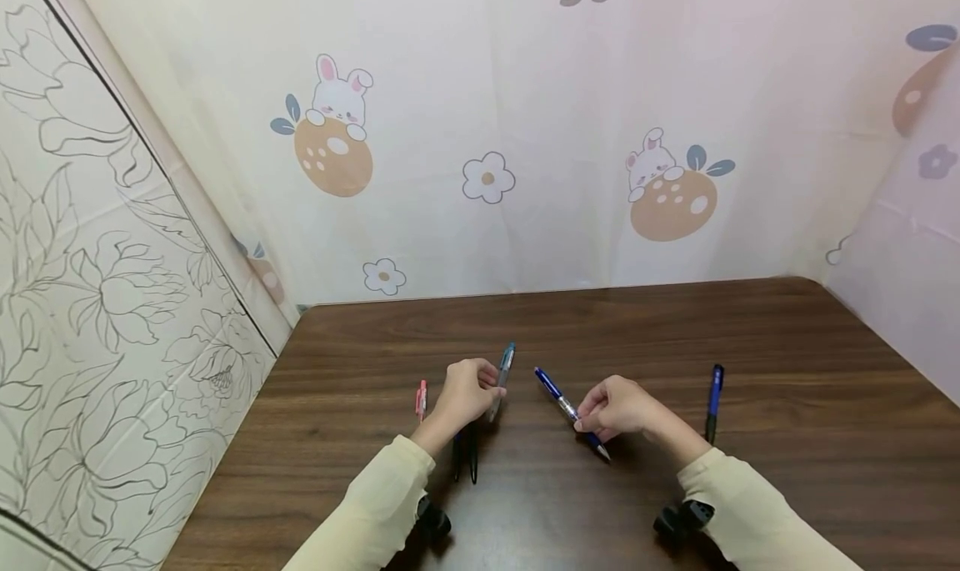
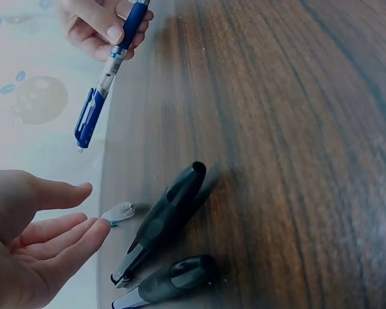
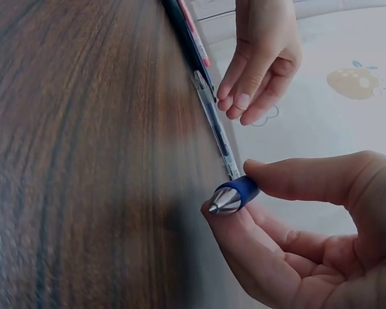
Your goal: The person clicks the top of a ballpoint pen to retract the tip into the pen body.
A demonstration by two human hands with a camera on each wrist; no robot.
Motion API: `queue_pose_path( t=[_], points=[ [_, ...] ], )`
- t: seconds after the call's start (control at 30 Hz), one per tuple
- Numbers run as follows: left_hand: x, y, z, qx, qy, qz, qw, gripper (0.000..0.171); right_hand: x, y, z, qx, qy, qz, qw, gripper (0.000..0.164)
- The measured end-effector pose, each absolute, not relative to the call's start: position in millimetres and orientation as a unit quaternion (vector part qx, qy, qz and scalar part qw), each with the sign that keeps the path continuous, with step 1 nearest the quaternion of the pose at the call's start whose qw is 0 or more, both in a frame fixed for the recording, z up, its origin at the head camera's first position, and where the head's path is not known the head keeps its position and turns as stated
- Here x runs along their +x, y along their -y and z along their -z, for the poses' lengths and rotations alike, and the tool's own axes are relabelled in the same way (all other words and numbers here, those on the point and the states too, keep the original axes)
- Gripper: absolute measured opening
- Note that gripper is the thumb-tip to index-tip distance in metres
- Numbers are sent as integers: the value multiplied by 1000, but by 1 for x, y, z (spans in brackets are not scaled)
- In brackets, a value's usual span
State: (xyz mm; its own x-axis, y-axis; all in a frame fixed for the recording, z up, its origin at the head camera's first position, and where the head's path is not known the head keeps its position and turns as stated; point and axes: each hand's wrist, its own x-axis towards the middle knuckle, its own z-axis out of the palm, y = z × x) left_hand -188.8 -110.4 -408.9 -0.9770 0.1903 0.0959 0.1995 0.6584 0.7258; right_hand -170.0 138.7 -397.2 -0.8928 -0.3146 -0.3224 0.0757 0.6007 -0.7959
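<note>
My right hand [image 1: 618, 408] pinches a blue click pen [image 1: 555, 393] between thumb and fingers near its grip. The pen slants, its metal tip [image 3: 224, 201] toward me and its clip end pointing away to the left. My left hand [image 1: 467, 394] is right beside a clear pen with a teal top [image 1: 507, 363] on the table. In the left wrist view, that hand's thumb and fingers [image 2: 64, 241] stand apart with nothing between them. Two dark pens [image 2: 167, 212] lie below the left hand; in the head view its wrist partly covers them.
A red pen [image 1: 422, 400] lies left of the left hand. A blue and black pen [image 1: 716, 396] lies right of the right hand, its lower end behind the forearm. The brown wooden table [image 1: 825, 346] meets a printed curtain [image 1: 562, 221] at the back.
</note>
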Motion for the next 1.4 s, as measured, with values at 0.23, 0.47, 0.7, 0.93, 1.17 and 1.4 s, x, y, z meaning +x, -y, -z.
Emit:
queue_pose_path(
  t=[0.23,0.47,0.7,0.93,1.17,1.4],
  points=[
    [-190,110,409,-105,896,431,9,19,-175,-137,400,-95,-817,504,264,23],
    [-192,108,407,-84,877,473,-1,18,-181,-138,403,-111,-741,574,331,31],
    [-194,106,408,-40,800,591,-99,23,-181,-137,404,-129,-708,601,348,33],
    [-198,102,415,-12,687,705,-178,30,-179,-135,406,-143,-696,607,355,35],
    [-201,97,417,8,611,764,-206,24,-175,-131,406,-154,-676,618,370,31],
    [-200,95,415,18,585,784,-208,25,-173,-128,409,-170,-639,647,381,31]
  ],
)
